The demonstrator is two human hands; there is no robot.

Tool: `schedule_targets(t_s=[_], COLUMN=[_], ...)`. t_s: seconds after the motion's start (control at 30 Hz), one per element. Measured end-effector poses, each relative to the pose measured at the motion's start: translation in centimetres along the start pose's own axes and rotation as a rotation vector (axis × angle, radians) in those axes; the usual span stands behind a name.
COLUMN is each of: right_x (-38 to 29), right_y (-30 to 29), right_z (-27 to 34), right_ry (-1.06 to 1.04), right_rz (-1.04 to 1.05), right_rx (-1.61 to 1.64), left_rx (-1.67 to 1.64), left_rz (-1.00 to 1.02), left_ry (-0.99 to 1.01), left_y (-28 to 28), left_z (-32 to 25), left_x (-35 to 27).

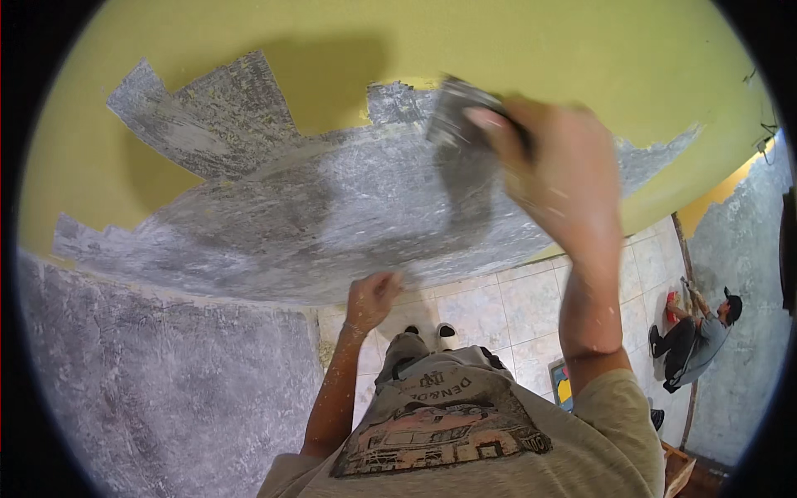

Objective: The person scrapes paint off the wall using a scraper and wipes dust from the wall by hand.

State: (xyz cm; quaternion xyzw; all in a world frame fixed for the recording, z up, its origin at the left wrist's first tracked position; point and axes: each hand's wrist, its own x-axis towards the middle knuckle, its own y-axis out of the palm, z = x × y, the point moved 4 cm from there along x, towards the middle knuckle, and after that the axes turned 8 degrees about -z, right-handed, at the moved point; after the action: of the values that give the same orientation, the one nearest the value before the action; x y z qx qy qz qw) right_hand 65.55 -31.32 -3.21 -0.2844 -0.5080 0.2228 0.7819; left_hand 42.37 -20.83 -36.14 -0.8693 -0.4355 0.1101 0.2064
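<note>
My right hand [554,168] grips a putty knife or scraper [464,112], its wide metal blade at the upper edge of a bared grey patch [386,180] on the wall. Hand and tool are blurred, so whether the blade touches the wall cannot be told. Yellow-green paint [498,43] surrounds the patch, which has ragged edges and pale streaks. Lower down, my left hand [375,300] is held in front of the wall with its fingers curled. Blur hides whether anything is between those fingers. White specks dot both forearms.
A grey stripped wall [180,386] meets this one at the left. Pale floor tiles [479,311] lie under my shoes [446,331]. At the right a person [700,342] crouches by another partly grey wall [741,398], near a red object [671,306]. A wooden frame [679,467] stands lower right.
</note>
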Motion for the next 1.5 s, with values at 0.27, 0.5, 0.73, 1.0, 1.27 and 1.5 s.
schedule_targets(t_s=[0.27,0.5,0.73,1.0,1.27,1.5], right_x=[-1.0,-0.7,-4.8,-5.3,-9.3,-9.9], right_y=[-1.0,2.0,0.9,7.0,10.4,10.5], right_z=[1.1,5.3,-2.7,2.9,-0.8,-0.8], right_ry=[0.071,-0.147,0.404,0.068,0.638,0.831], right_rz=[-0.030,0.039,-0.056,-0.066,-0.122,-0.144], right_rx=[0.044,-0.152,0.180,0.670,1.201,1.361], left_rx=[0.845,0.010,-0.781,-0.007,-0.059,-0.379], left_rz=[0.331,0.441,0.664,0.241,0.351,0.092], left_ry=[-0.557,-0.501,-0.488,-0.643,-0.198,0.303], left_y=[-4.2,-2.1,-1.5,-3.1,-2.8,-1.5], left_z=[39.8,37.7,38.1,32.1,7.8,-18.9], left_x=[-25.6,-26.6,-22.8,-6.1,-0.4,1.8])
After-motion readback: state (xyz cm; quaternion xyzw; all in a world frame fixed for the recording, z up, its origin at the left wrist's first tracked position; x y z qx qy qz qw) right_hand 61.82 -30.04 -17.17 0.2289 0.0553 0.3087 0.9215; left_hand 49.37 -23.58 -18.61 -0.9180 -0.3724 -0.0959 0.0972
